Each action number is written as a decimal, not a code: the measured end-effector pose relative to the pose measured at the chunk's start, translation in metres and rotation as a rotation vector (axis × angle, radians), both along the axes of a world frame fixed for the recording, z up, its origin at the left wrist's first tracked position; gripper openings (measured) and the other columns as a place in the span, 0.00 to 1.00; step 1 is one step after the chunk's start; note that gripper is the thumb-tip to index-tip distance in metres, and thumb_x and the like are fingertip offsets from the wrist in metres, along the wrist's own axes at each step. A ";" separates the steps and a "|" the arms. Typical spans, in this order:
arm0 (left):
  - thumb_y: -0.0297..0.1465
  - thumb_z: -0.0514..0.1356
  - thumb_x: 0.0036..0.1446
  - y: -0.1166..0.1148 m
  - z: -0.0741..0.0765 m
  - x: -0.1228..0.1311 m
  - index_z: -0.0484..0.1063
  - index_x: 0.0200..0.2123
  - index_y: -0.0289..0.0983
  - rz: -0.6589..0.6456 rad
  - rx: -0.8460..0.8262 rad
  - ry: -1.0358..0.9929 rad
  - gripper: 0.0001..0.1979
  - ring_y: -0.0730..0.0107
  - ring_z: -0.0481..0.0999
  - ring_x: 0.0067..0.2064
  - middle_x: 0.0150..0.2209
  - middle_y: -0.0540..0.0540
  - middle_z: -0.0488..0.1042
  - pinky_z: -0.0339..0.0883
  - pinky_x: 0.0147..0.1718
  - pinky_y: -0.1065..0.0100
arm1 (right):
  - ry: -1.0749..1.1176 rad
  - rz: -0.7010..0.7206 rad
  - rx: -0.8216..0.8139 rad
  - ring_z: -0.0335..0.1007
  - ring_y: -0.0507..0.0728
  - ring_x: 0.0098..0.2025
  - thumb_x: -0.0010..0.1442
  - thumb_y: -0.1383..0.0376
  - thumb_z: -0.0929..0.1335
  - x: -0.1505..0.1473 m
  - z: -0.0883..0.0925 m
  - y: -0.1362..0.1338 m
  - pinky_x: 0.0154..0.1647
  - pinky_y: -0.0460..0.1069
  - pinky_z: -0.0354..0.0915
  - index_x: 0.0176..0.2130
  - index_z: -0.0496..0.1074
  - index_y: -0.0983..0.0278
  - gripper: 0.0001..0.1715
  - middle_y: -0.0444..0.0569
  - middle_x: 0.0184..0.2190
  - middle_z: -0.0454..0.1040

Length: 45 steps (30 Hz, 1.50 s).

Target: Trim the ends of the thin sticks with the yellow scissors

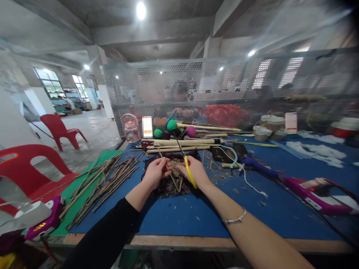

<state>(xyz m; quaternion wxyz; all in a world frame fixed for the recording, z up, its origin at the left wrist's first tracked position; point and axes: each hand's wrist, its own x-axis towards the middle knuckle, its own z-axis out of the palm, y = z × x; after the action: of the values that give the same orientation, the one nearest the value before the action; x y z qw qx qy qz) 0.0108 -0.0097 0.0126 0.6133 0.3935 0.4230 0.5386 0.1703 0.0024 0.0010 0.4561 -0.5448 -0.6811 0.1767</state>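
My left hand [157,171] is closed, pinching a thin twig [174,181] that slants down toward the table. My right hand [195,172] is wrapped round scissors with yellow handles [190,173], their dark blades pointing away from me. Both hands hover over a dark crumpled cloth or bag [157,190]. On it lies a heap of small brown clippings [177,168], partly hidden by my hands. A pile of long brown twigs [108,183] spreads to the left of my left hand.
Pale sticks [182,143] and green yarn balls [172,125] lie behind my hands. A pink bottle [131,129] stands at the back left. At right are a white cord [246,179], a purple power strip [311,196] and small tubs [262,132]. A perforated metal screen [126,86] borders the table.
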 end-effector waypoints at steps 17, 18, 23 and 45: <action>0.40 0.60 0.48 -0.002 -0.002 0.002 0.70 0.36 0.34 0.001 0.013 0.004 0.16 0.81 0.68 0.23 0.25 0.50 0.68 0.66 0.21 0.77 | 0.208 0.162 -0.151 0.56 0.49 0.18 0.41 0.62 0.68 -0.007 0.009 -0.008 0.21 0.44 0.54 0.23 0.58 0.61 0.13 0.37 0.15 0.61; 0.40 0.60 0.47 -0.003 -0.002 0.004 0.70 0.37 0.34 0.011 0.024 0.025 0.17 0.81 0.67 0.22 0.24 0.50 0.68 0.65 0.21 0.77 | 0.258 0.211 -0.213 0.55 0.49 0.17 0.42 0.61 0.68 -0.009 0.011 -0.011 0.19 0.44 0.53 0.23 0.57 0.61 0.13 0.36 0.15 0.60; 0.42 0.60 0.45 -0.008 -0.001 0.012 0.72 0.36 0.33 0.056 0.123 0.086 0.19 0.79 0.67 0.23 0.24 0.49 0.70 0.62 0.20 0.77 | 0.196 0.432 -0.199 0.56 0.48 0.22 0.39 0.64 0.69 -0.019 0.018 -0.024 0.24 0.44 0.56 0.23 0.59 0.63 0.13 0.37 0.19 0.62; 0.41 0.59 0.44 -0.005 0.029 -0.043 0.77 0.27 0.35 -0.429 0.428 1.145 0.15 0.71 0.70 0.27 0.24 0.48 0.75 0.59 0.27 0.74 | 0.705 0.147 -0.165 0.60 0.49 0.16 0.36 0.60 0.73 0.014 0.017 0.007 0.16 0.44 0.54 0.25 0.57 0.62 0.21 0.36 0.15 0.61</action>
<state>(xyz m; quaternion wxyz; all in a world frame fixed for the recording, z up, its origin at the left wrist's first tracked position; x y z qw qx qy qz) -0.0324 -0.0146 0.0415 0.2925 0.8078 0.4785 0.1814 0.1847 0.0097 0.0184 0.6036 -0.4349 -0.5029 0.4401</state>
